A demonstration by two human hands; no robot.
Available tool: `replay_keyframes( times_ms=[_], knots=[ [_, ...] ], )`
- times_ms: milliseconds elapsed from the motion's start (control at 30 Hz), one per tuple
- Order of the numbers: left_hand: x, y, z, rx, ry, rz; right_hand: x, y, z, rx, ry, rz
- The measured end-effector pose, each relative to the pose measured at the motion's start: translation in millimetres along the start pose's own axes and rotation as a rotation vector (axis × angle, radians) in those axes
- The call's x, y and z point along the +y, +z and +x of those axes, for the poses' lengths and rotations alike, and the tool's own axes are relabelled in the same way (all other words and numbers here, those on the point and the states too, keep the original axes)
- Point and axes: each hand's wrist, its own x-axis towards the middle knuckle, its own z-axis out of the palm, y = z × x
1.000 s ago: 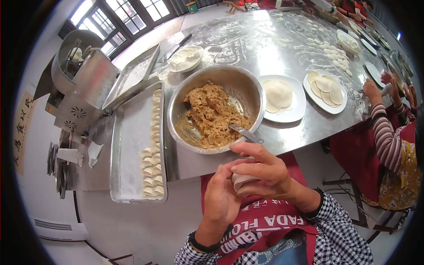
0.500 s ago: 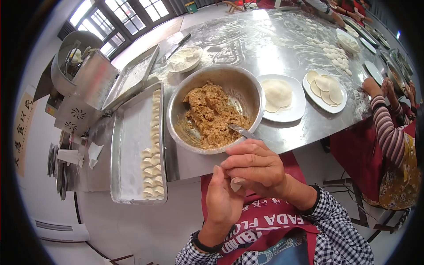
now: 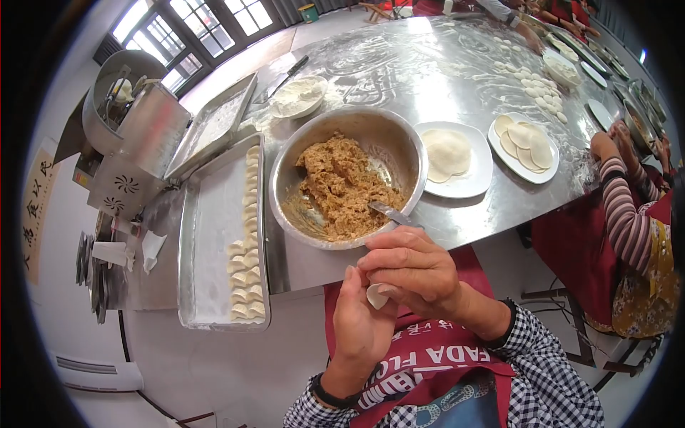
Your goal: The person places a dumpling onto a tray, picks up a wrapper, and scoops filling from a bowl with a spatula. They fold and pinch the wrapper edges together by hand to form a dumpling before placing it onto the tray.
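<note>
Between my two hands, below the near rim of the bowl, is a dumpling [image 3: 377, 295]; only a pale edge of its dough shows. My left hand [image 3: 360, 321] cups it from the left, thumb and fingers closed around it. Fingers of my right hand [image 3: 415, 269] fold over it from the right and hide most of it. Just beyond stands a steel bowl [image 3: 282, 211] with brown minced filling [image 3: 342, 182]. A metal utensil's handle [image 3: 391, 211] leans over its near rim.
Left of the bowl, a metal tray [image 3: 207, 246] holds a row of folded dumplings [image 3: 247, 282]. Two white plates with round wrappers [image 3: 448, 153] stand to the right. A flour bowl [image 3: 298, 96] and a knife [image 3: 289, 73] lie farther back. Another person's striped sleeve [image 3: 626, 214] is at right.
My hands stay in nearly the same place, pressed together. Slightly more of the dumpling's pale dough edge shows between them now. At the right, the other person's hands have shifted a little.
</note>
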Motion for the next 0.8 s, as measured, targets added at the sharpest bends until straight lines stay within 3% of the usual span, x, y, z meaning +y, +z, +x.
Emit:
replay_keyframes(
  times_ms=[167, 233, 367, 433, 667, 767, 800],
  knots=[
    [0, 2, 2, 0.064, 0.038, 0.038, -5, 5, 4, 0.002, 0.055, -0.025],
    [1, -8, -1, -0.069, 0.019, 0.035, -7, 8, 1, 0.086, 0.155, 0.058],
    [0, -16, 1, -0.189, 0.029, -0.011, -7, 5, -2, 0.105, 0.156, 0.079],
    [-1, -7, 1, -0.036, 0.037, -0.023, -2, 5, -1, 0.031, 0.024, 0.043],
    [0, -4, 0, 0.008, 0.027, -0.037, -1, 4, -3, -0.019, 0.032, 0.076],
    [1, -18, -6, -0.043, -0.014, -0.046, -8, 7, -8, 0.032, 0.186, 0.341],
    [3, -19, -9, -0.119, 0.023, 0.129, -11, 6, -7, 0.081, 0.193, 0.387]
  ],
)
